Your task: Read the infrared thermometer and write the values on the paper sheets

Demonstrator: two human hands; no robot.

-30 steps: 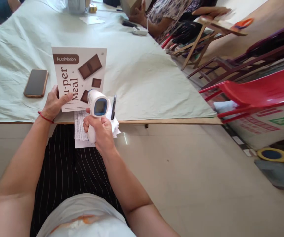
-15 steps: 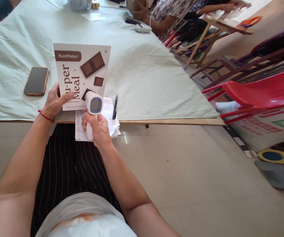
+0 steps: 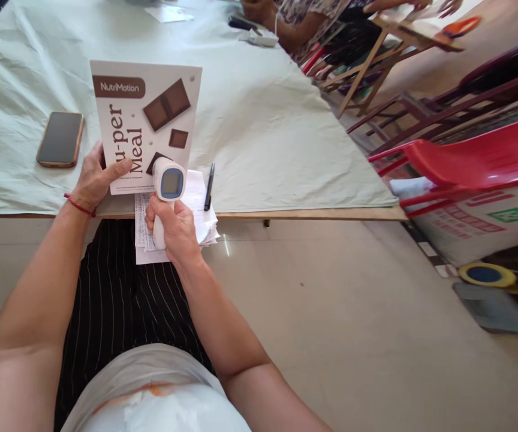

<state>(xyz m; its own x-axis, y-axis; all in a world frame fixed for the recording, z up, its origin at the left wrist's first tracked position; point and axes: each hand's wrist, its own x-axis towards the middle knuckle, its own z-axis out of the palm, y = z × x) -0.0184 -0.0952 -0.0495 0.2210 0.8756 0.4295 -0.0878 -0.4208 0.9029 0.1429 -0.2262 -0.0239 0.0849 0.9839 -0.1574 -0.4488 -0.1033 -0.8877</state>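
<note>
My left hand (image 3: 99,177) grips the lower left edge of a white and brown NutriMotion box (image 3: 166,144), thumb across its printed front. The box is held up, its face toward me. Closed round the handle of a white infrared thermometer (image 3: 156,180) is my right hand (image 3: 173,225). The thermometer's blue-framed screen faces me, and its far end is hidden in front of the box's lower right part. Beneath my right hand, a stack of written papers (image 3: 200,210) hangs partly over the table edge. A black pen (image 3: 209,187) lies on the papers' right side.
A phone (image 3: 60,139) lies left of the box on the cloth-covered table (image 3: 259,138). At the far side are another person's arm (image 3: 295,33) and a white device (image 3: 263,39). A red plastic chair (image 3: 475,162) and a wooden stool (image 3: 367,66) stand to the right.
The box appears slightly higher and nearer in view, and the thermometer has shifted a little up and left with my right hand. The whole view has moved slightly. Both grips are unchanged.
</note>
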